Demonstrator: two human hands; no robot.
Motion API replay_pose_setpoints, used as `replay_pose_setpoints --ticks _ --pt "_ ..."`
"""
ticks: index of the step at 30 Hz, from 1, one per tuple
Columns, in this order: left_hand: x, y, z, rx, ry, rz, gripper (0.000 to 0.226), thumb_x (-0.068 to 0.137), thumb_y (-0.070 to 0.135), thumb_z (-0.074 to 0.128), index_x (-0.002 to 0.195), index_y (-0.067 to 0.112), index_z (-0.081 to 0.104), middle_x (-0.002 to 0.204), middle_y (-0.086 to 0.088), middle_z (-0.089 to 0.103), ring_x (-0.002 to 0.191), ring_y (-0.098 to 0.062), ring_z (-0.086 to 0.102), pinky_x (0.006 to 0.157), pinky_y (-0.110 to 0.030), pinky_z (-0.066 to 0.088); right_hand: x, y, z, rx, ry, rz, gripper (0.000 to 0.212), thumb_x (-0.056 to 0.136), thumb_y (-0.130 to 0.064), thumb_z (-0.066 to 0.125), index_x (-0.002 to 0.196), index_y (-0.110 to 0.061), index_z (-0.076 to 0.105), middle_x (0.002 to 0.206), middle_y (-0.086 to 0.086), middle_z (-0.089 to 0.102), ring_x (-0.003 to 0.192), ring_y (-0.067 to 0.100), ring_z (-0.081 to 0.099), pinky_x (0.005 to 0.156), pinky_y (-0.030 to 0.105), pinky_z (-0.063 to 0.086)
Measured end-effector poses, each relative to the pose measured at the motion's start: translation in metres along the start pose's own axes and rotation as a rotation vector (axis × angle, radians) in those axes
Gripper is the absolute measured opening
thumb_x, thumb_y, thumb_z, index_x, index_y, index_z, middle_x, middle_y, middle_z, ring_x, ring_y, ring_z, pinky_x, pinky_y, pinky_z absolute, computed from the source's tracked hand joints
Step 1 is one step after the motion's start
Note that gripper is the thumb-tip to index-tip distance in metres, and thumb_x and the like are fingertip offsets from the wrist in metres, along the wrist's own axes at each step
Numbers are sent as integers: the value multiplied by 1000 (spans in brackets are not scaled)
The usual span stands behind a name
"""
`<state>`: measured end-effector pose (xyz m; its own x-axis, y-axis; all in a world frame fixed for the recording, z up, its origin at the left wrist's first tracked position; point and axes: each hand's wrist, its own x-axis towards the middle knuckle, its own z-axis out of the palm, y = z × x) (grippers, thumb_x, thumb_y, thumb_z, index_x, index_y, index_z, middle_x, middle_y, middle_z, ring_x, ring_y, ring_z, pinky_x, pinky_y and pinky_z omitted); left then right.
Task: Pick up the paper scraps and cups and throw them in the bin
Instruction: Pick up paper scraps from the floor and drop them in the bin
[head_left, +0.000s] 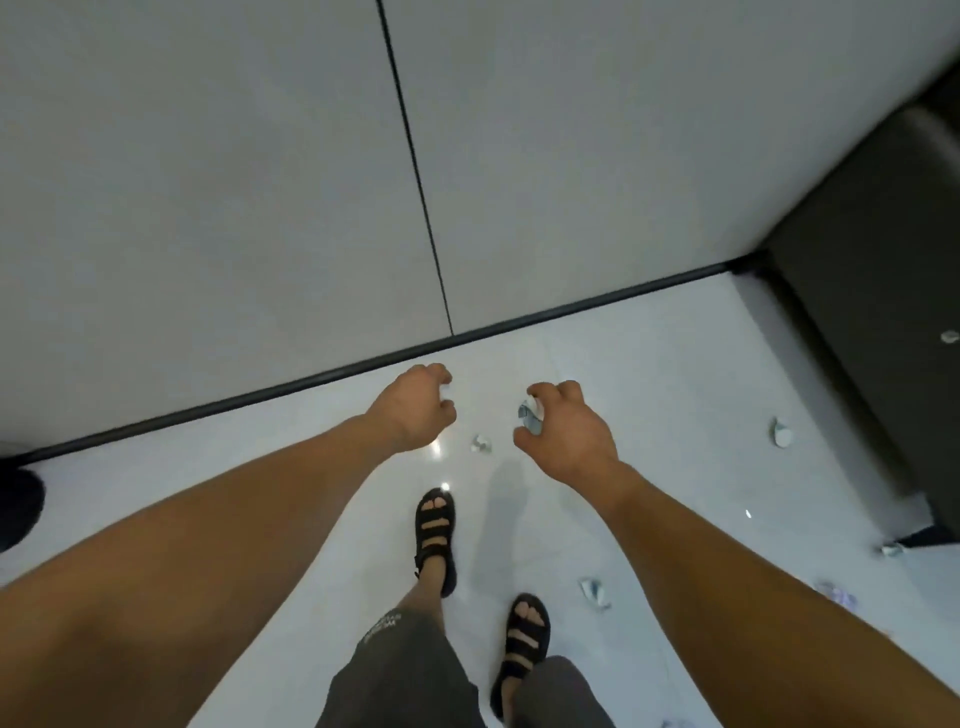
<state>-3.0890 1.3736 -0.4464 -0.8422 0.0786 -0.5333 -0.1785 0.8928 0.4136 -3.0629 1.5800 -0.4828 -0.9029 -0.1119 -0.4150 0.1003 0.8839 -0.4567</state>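
The fingers of the right hand curl around a crumpled paper scrap, white with blue print, clamped between thumb and fingertips above the glossy white floor. The left hand hangs palm down, its fingers loosely curled and holding nothing. Both bare forearms reach forward and down from the lower corners of the view. The hands are near each other but apart, just short of the dark skirting strip at the foot of a grey panelled wall.

A small loose scrap lies on the floor between the two hands. To the right, a crushed white piece sits near the dark upholstered seat; whether it is a cup or paper cannot be told. A tiny white bit rests on the seat itself. Nearer the person, a creased scrap lies beside the right forearm, with a folded scrap and a bluish scrap further right by the seat's base.

The person stands in black sandals and grey shorts, one foot ahead of the other. A dark rounded object shows at the left edge; what it is cannot be told.
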Motion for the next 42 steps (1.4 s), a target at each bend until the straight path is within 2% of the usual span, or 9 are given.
replay_pose_setpoints --ticks 6,13,22,28,34,42 --pt "-129 -27 -37 -111 122 -129 47 92 24 52 137 14 44 135 -8 49 94 -18 53 76 -25 40 -67 -85 -33 -172 -77 -201 54 88 -40 58 137 -24 42 132 3 39 95 25 59 75 30 46" --pt "-245 -109 -71 -247 300 -293 47 92 24 53 137 15 44 137 -8 48 111 -24 54 84 -28 45 -118 -209 -23 -389 -83 -436 50 86 -39 57 132 -22 44 126 4 41 93 26 59 72 33 47" --pt "-404 -293 -104 -384 521 -450 47 92 24 53 137 15 44 139 -6 48 119 -24 52 93 -29 43 -196 -414 89 -521 -131 -688 52 85 -41 58 131 -24 43 125 3 41 92 27 59 75 33 47" --pt "-517 -423 -98 -476 613 -655 49 92 23 54 139 14 42 141 -8 45 120 -25 51 95 -30 44 -257 -543 188 -552 -213 -883 52 85 -41 56 133 -25 43 124 1 41 90 25 60 79 36 51" --pt "-558 -511 -106 -544 659 -752 50 91 23 54 139 14 43 140 -9 46 120 -25 51 94 -29 43 -282 -637 252 -602 -275 -1008 53 85 -41 56 134 -26 41 128 0 39 95 26 59 79 35 50" --pt "-554 -608 -158 -560 698 -838 50 94 25 53 141 15 41 140 -9 45 121 -24 51 97 -28 43 -240 -763 318 -609 -335 -1121 53 86 -41 58 133 -24 43 129 3 41 101 27 59 83 36 50"
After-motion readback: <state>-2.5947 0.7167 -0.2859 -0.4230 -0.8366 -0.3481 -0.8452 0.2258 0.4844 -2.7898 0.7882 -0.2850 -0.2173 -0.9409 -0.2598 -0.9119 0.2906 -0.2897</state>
